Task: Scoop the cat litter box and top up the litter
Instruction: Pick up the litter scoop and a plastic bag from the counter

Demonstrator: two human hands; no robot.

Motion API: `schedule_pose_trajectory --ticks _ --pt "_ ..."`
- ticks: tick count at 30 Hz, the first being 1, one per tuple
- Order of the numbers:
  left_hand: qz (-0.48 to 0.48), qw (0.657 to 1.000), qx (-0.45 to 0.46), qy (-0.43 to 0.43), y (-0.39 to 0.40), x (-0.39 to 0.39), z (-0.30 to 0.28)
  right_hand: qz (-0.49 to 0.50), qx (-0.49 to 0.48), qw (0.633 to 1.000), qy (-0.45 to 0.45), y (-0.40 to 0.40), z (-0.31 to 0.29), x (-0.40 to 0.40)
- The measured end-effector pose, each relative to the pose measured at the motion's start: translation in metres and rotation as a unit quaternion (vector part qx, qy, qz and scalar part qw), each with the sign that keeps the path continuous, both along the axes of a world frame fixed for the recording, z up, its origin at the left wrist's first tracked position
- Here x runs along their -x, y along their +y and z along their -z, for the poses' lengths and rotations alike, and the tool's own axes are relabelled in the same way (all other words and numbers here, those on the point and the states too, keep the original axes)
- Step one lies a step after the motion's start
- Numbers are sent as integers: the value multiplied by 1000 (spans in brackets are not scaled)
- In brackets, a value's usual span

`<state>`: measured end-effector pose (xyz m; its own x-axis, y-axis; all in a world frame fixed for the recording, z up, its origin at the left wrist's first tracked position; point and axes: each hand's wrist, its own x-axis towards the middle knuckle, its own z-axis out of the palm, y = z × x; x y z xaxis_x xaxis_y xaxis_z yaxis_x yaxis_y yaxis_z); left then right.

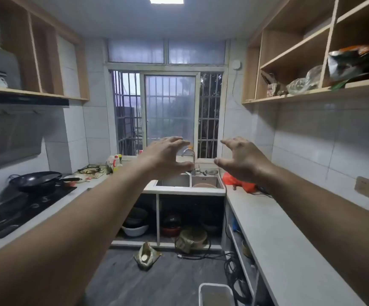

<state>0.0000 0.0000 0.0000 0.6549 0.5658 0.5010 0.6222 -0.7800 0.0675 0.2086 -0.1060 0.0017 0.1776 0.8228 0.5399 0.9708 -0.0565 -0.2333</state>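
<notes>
I stand in a narrow kitchen with both arms stretched forward at chest height. My left hand (pixel 164 156) and my right hand (pixel 242 160) hover in the air with fingers spread and curled, holding nothing. A white rectangular box (pixel 215 293) with pale grainy contents, possibly the litter box, stands on the floor at the bottom edge, below my right arm. An open crumpled bag (pixel 146 256) lies on the grey floor in front of the sink cabinet. No scoop is visible.
A double sink (pixel 189 182) with a tap stands under the barred window. To the left a wok (pixel 36 178) sits on the stove. A long counter (pixel 278 235) with an orange bag (pixel 238 183) runs along the right. Cables and pots lie under the counters.
</notes>
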Motion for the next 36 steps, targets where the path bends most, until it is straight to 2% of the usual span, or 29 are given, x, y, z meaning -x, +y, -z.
schedule_pose_trajectory --ticks 8,16,23,36 --pt "-34 999 12 21 54 -61 29 21 12 1000 -15 56 26 -64" --pt "-52 998 39 22 104 -78 53 -20 32 999 -6 110 46 -98" --pt "-68 996 33 44 157 -71 82 -42 42 998 0 169 76 -90" --pt "-72 995 64 36 313 -15 156 -24 79 996 17 330 149 -42"
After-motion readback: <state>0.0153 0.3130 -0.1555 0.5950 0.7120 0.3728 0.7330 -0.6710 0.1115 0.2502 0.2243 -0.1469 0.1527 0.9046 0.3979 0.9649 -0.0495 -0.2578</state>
